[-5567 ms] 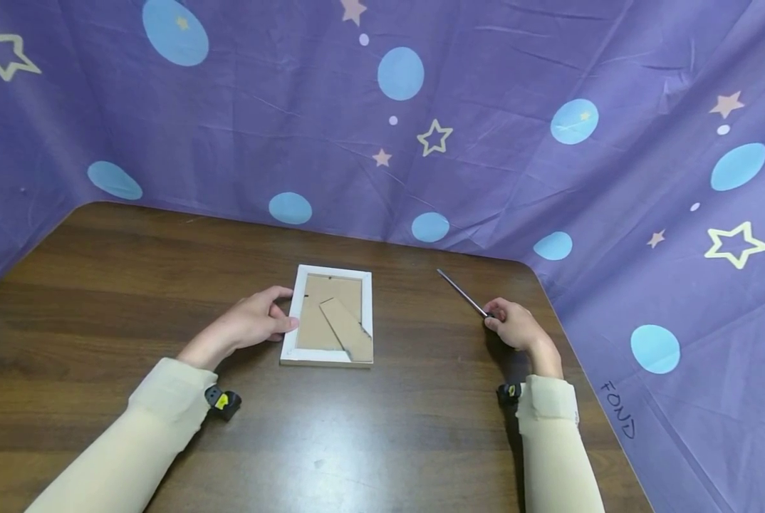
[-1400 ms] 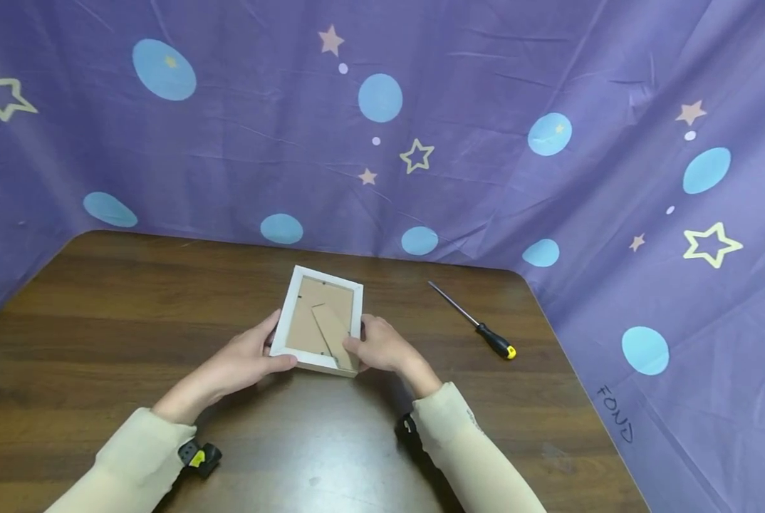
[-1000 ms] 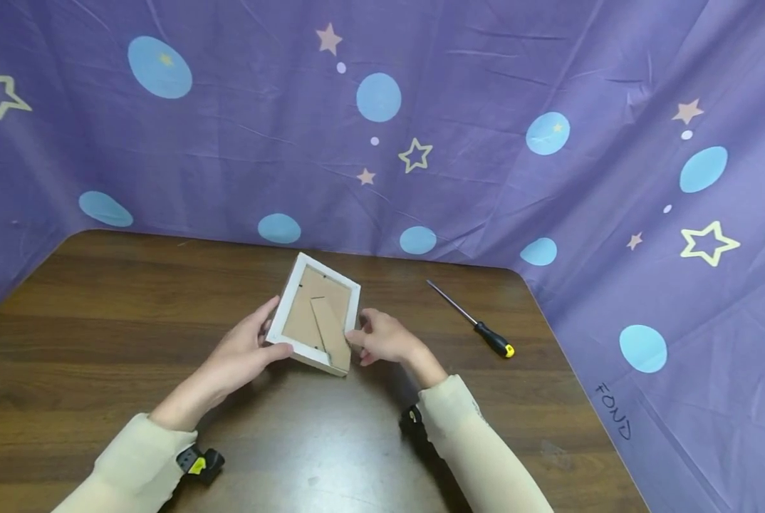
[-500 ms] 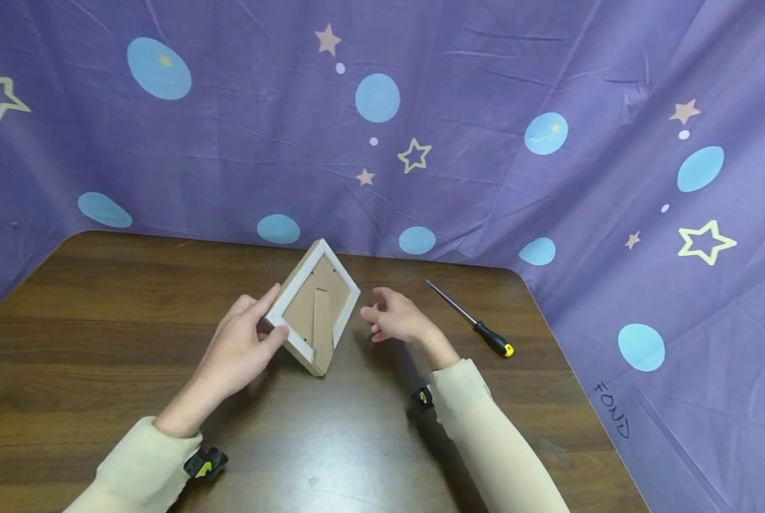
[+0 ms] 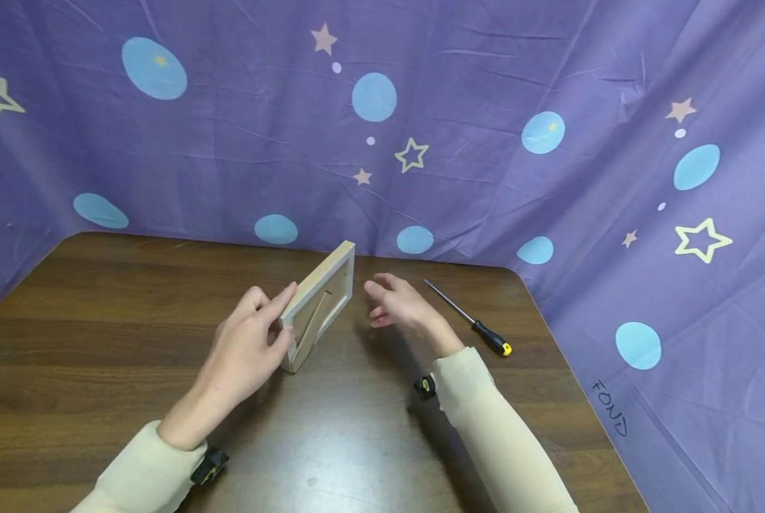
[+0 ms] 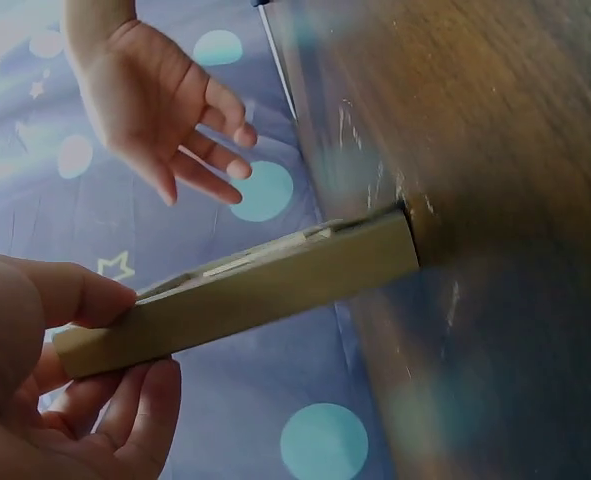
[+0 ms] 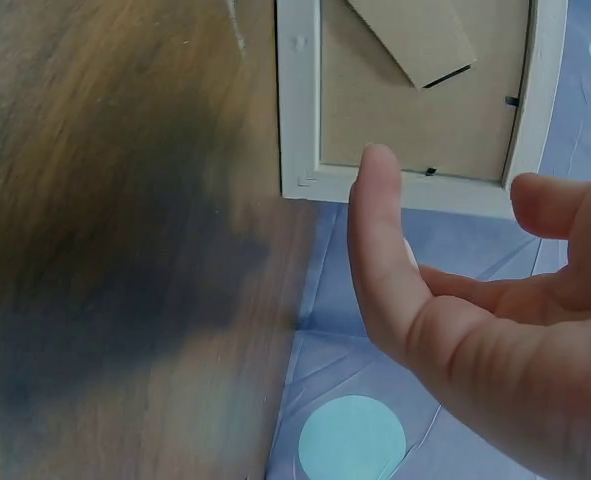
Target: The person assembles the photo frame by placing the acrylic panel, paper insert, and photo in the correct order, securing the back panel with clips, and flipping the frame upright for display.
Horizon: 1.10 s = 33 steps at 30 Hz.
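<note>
A white picture frame [image 5: 318, 306] stands on edge over the table, its brown backing with a cardboard stand leg [image 7: 415, 40] turned toward the right hand. My left hand [image 5: 241, 349] pinches one end of it between thumb and fingers; the left wrist view shows the frame's plain wooden side [image 6: 245, 300]. My right hand [image 5: 404, 306] hovers to the right, apart from the frame, with loosely bent fingers and nothing held. Beyond it a screwdriver [image 5: 472, 319] with a black and yellow handle lies on the table.
The dark wooden table [image 5: 331, 449] runs up to a purple cloth [image 5: 459, 178] with stars and blue spots, which hangs along the back and both sides. A black strap device [image 5: 209, 467] sits on the left wrist, another [image 5: 424, 387] on the right.
Both hands held the frame at first; the right has let go and drawn back rightward. The left has tilted the frame up and turned it onto its edge. Earlier still, the right hand held the screwdriver.
</note>
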Each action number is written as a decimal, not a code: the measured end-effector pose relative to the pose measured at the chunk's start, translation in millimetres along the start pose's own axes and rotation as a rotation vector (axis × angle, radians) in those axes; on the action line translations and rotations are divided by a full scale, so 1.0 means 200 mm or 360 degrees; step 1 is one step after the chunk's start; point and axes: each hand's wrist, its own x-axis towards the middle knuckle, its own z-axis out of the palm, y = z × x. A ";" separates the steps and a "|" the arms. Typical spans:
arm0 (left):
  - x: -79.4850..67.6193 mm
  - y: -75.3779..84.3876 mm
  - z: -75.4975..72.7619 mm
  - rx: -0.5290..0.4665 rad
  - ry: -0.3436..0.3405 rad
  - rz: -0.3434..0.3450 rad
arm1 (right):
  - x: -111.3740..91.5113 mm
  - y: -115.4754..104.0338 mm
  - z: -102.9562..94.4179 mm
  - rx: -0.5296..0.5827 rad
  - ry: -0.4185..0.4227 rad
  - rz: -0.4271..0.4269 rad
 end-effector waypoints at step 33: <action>-0.02 0.11 0.13 -0.0135 -0.0188 0.0094 | 0.01 -0.08 0.01 0.0230 0.0101 -0.0029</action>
